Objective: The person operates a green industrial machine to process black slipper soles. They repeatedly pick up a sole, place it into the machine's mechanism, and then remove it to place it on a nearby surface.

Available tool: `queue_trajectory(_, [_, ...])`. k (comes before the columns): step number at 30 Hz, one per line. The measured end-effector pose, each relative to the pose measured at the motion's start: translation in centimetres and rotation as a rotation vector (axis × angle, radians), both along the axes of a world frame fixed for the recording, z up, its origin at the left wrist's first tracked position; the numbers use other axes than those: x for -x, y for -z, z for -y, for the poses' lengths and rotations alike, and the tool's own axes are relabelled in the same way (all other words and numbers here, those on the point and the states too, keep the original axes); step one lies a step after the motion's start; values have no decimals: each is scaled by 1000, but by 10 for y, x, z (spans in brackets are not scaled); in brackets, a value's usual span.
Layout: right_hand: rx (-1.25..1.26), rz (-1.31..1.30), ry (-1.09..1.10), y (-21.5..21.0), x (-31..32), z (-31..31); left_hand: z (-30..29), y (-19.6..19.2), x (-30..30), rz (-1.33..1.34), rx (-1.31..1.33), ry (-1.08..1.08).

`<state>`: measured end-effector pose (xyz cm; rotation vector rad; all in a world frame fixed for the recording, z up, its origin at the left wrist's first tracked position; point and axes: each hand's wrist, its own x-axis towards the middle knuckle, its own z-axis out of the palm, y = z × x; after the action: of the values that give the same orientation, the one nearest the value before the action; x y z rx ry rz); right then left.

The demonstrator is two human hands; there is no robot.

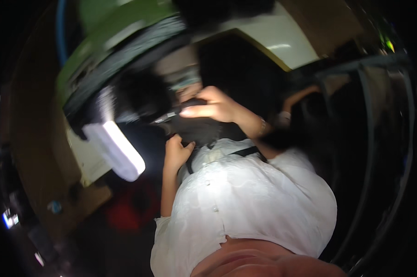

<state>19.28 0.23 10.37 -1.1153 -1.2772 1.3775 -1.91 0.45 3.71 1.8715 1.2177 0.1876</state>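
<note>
We take this dim place for a workshop: we see a bulky green machine (125,30), a bright white lamp (121,154) just below it, a blue hose or cable (60,32) beside it, and a dark barred frame (368,111).

Toward the edges it is almost black. At nine o'clock lies a flat brown surface (31,134); whether table or floor, I cannot tell. At one o'clock there is a pale glossy panel (284,37), and at three o'clock a frame of grey bars (370,108). Small white lights (10,219) shine at eight o'clock, a yellow-green light (390,45) at two.
</note>
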Motion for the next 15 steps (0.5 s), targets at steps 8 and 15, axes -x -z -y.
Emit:
queue_trajectory(8, [117, -152, -120, 9, -26, 18, -16, -51, -55, 703, -124, -260])
queue_trajectory(15, [723, 476, -318, 83, -63, 87, -6, -40, -50, 820, -40, -362])
